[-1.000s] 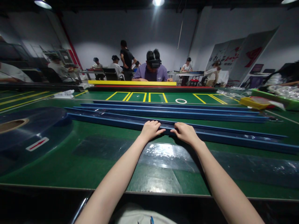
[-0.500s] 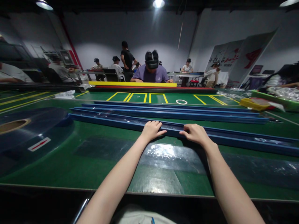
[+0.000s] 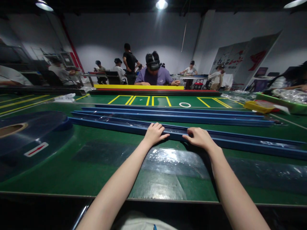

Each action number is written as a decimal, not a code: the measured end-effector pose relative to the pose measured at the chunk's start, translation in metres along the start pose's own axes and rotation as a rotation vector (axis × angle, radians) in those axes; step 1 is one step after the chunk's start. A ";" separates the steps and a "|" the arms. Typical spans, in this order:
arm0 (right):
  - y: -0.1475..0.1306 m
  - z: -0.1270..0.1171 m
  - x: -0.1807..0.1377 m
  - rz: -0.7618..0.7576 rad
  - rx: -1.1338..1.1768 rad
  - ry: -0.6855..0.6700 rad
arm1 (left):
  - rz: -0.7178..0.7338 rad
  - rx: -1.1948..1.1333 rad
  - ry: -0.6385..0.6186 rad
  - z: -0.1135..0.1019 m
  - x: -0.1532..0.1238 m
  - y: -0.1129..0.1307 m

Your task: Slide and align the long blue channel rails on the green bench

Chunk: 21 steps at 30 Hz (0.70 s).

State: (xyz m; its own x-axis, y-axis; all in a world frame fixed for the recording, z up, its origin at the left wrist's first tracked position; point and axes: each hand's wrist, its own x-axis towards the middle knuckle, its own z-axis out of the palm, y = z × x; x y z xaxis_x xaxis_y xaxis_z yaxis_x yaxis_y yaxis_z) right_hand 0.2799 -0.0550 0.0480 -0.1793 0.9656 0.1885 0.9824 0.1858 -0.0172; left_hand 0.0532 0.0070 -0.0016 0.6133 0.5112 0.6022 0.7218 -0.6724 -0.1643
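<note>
A long blue strip (image 3: 112, 125) wrapped in clear film lies across the green table (image 3: 72, 166), nearest to me. My left hand (image 3: 153, 133) rests on its near edge with fingers curled over the top. A short way to the right, my right hand (image 3: 199, 138) grips the same strip, its fingers bent over it. Clear film (image 3: 172, 159) spreads flat on the table just in front of both hands. Two more blue strips (image 3: 168, 116) lie parallel behind the first.
A big roll of clear film (image 3: 28, 134) sits at the left. Yellow and red strips (image 3: 139, 87) lie at the far edge, where a person in a purple shirt (image 3: 154, 75) works. A yellow tray (image 3: 260, 106) and a green tray (image 3: 285, 102) stand at the right.
My right hand has slid a little to the right along the nearest blue strip, away from my left hand. My left hand has stayed in place.
</note>
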 end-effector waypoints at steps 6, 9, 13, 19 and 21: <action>-0.002 0.001 0.000 -0.028 -0.006 -0.004 | 0.009 -0.010 0.004 -0.001 0.001 0.000; -0.002 0.002 0.001 -0.030 -0.011 -0.008 | 0.001 -0.011 -0.001 -0.002 0.001 0.000; -0.001 0.002 0.001 -0.027 -0.015 -0.008 | -0.023 -0.009 -0.022 -0.003 0.003 0.001; -0.001 0.002 0.001 -0.024 -0.012 -0.023 | -0.123 -0.023 -0.084 -0.003 0.004 0.001; -0.002 0.002 0.001 -0.022 -0.008 -0.031 | -0.157 -0.028 -0.101 -0.002 0.004 0.001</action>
State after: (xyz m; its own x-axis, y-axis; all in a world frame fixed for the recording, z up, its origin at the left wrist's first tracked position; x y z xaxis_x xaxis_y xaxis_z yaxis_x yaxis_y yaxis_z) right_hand 0.2778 -0.0539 0.0466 -0.2022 0.9665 0.1581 0.9786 0.2057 -0.0054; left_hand 0.0556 0.0077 0.0026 0.5243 0.6611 0.5366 0.8026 -0.5942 -0.0522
